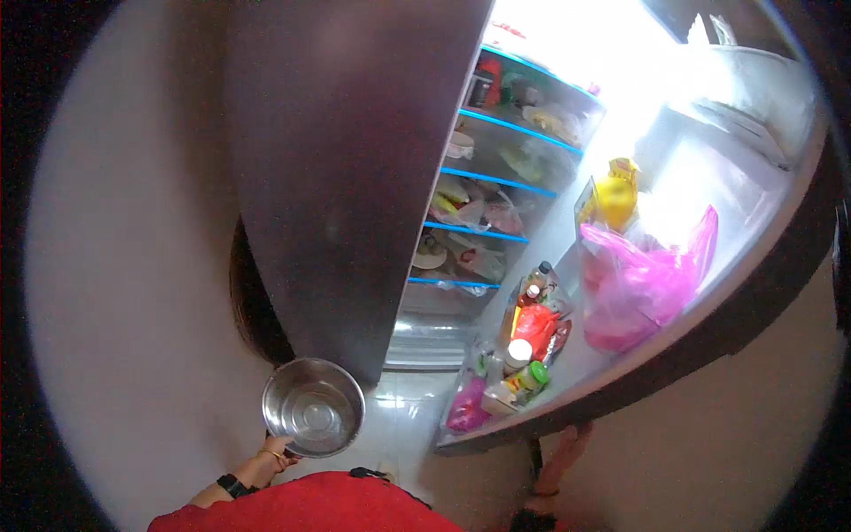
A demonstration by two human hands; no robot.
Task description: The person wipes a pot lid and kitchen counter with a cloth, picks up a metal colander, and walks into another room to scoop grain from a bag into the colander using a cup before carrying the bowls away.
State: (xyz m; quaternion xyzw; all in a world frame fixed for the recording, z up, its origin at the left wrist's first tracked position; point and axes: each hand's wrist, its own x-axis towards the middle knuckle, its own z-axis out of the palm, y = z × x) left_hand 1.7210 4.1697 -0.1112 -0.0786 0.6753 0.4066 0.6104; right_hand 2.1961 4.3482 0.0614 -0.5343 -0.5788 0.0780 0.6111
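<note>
Seen from above, a person in a red garment [301, 504] stands before an open refrigerator [355, 177]. The left hand [278, 450] has a closed grip on the near rim of a shiny metal bowl [316, 412], which is held above the tiled floor [403, 430] just beside the refrigerator's lower front corner. The right hand [566, 450] is near the outer side of the refrigerator door [567, 403], fingers stretched out; whether it touches the door cannot be told. As things stand, the door is open and the bowl is in hand, not set down; no contents can be made out in it, and how much is left to do is unclear. The bowl's mouth faces up, roughly level; being round, it has no long axis. Blue-edged shelves [505, 127] hold bagged items, and a pink bag [643, 288] sits in the door.
</note>
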